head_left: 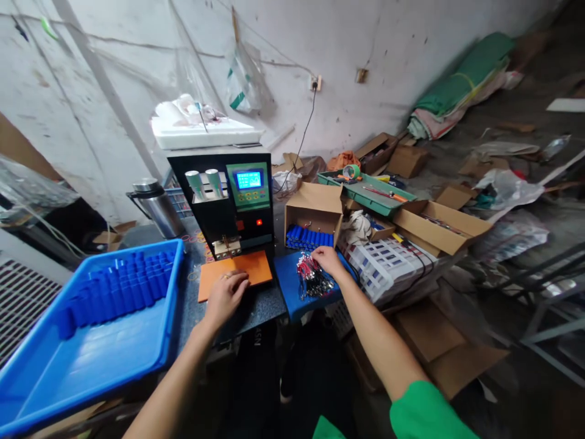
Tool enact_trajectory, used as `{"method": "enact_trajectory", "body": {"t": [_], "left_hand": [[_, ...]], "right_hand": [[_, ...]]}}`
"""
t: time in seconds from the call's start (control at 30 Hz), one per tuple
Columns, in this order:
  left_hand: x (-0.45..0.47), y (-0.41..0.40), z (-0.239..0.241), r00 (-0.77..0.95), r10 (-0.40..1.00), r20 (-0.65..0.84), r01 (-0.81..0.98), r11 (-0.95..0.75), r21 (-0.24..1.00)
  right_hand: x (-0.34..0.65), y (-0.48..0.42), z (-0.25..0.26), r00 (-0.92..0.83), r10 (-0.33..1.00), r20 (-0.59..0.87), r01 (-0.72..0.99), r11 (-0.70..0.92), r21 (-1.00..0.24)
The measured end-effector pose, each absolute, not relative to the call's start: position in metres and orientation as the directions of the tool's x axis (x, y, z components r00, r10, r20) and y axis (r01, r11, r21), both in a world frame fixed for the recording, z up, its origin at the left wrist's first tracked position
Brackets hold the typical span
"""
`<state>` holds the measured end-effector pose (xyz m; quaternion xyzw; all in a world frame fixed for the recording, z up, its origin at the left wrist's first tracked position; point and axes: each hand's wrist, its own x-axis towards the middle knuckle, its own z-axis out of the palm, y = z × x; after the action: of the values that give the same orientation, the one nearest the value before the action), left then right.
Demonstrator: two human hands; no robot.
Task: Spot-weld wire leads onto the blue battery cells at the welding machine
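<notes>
My left hand [227, 294] rests at the orange board [260, 266] in front of a black spot-welding machine [219, 216] with a lit blue screen. Its fingers are curled together, and anything under them is hidden. On the right, my right hand [326, 260] pinches at a pile of short red and black wire leads [314, 281] with small white connectors. That pile lies on a blue tray [286, 286]. Just behind it, an open cardboard box [315, 198] holds blue cylindrical battery packs [308, 238].
A large blue bin [123, 350] with rows of blue cells [128, 283] stands at left. Behind it is a steel flask [158, 207]. To the right are a green tray [370, 195] of tools, a white plastic crate [384, 265] and an open carton [443, 225].
</notes>
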<state>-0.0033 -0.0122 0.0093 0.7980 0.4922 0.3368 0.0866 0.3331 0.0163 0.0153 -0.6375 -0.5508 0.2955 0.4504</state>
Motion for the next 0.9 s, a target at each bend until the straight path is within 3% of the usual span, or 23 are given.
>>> {"method": "enact_trajectory", "body": {"t": [0.13, 0.37, 0.7, 0.9], "left_hand": [[0.002, -0.015, 0.008, 0.249, 0.833, 0.493, 0.764, -0.482, 0.429], [0.003, -0.016, 0.007, 0.239, 0.84, 0.487, 0.805, -0.451, 0.385], [0.006, -0.016, 0.004, 0.206, 0.847, 0.49, 0.822, -0.421, 0.383], [0.006, -0.015, 0.004, 0.216, 0.849, 0.482, 0.821, -0.425, 0.381]], "right_hand": [[0.331, 0.063, 0.013, 0.132, 0.991, 0.032, 0.593, -0.053, -0.804], [0.32, 0.086, -0.002, 0.098, 0.994, -0.039, 0.56, -0.087, -0.824], [0.327, 0.078, -0.001, 0.176, 0.984, 0.02, 0.399, -0.052, -0.915], [0.321, 0.065, 0.039, 0.282, 0.95, 0.133, 0.064, 0.12, -0.991]]}}
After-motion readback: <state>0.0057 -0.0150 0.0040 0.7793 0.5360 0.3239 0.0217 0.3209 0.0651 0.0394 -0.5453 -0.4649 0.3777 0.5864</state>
